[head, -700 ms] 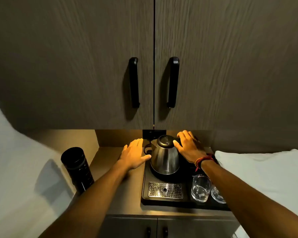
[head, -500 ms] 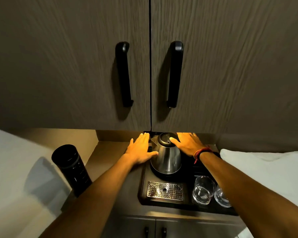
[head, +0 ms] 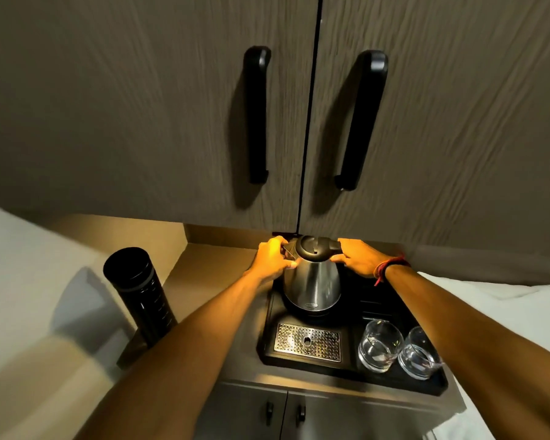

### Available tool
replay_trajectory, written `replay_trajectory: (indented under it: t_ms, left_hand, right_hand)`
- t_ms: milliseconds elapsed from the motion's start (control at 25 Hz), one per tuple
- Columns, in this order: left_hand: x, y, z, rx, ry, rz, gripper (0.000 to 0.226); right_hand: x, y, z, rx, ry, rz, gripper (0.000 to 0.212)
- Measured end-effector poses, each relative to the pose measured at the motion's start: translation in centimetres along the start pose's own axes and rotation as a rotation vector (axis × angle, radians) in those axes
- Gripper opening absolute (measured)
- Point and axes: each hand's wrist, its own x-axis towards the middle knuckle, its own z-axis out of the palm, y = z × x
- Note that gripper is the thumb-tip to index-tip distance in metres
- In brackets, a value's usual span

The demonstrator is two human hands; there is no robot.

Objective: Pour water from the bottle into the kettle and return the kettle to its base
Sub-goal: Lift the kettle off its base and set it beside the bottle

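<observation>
A steel kettle (head: 311,281) with a black lid and handle stands on its round black base (head: 311,311), at the back of a black tray (head: 350,369). My left hand (head: 270,258) curls against the kettle's upper left side by the spout, thumb on the steel. At the kettle's right, my right hand (head: 358,257) closes on the black handle, a red thread band on that wrist. The tall black bottle (head: 140,290) stands upright on the counter to the left, apart from both hands.
Two clear glasses (head: 380,346) (head: 418,354) sit at the tray's front right, a perforated metal drip grate (head: 307,341) at its front left. Overhead cupboard doors with black handles (head: 256,115) hang low above the kettle. White bedding (head: 489,312) lies to the right.
Both hands have closed in on the kettle: the left moved from the counter to the spout side, the right from the lid onto the handle. The camera has come closer.
</observation>
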Motion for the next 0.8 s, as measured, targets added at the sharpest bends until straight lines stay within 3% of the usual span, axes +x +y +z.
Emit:
replay_trajectory:
  t_ms: [160, 280, 400, 520, 560, 680, 800]
  left_hand:
    - [-0.7, -0.8, -1.9, -0.094, 0.092, -0.053, 0.044]
    - [-1.2, -2.0, -4.4, -0.145, 0.173, -0.113, 0.046]
    - [-2.0, -4.2, -6.8, -0.165, 0.264, -0.170, 0.034]
    - [-3.7, -6.7, -9.1, -0.018, 0.378, -0.235, 0.028]
    - [-4.2, -7.4, -9.7, 0.045, 0.408, -0.256, 0.028]
    - [-5.7, -9.3, -10.6, 0.153, 0.450, -0.347, 0.031]
    - [-6.7, -10.5, -10.2, 0.144, 0.460, -0.437, 0.031]
  right_hand:
    - [0.2, -2.9, -1.0, 0.038, -0.071, 0.038, 0.035]
    - [0.1, -6.6, -0.8, 0.084, -0.114, 0.000, 0.017]
    - [0.0, -10.4, 0.4, 0.127, -0.096, -0.046, 0.037]
    - [1.1, -11.1, 2.6, -0.059, 0.057, -0.033, 0.035]
    - [1.4, -11.9, 3.2, -0.021, 0.051, 0.007, 0.031]
    - [3.2, -14.9, 5.9, 0.071, -0.074, -0.161, 0.021]
    - [5.5, -17.2, 8.4, 0.081, -0.124, -0.238, 0.031]
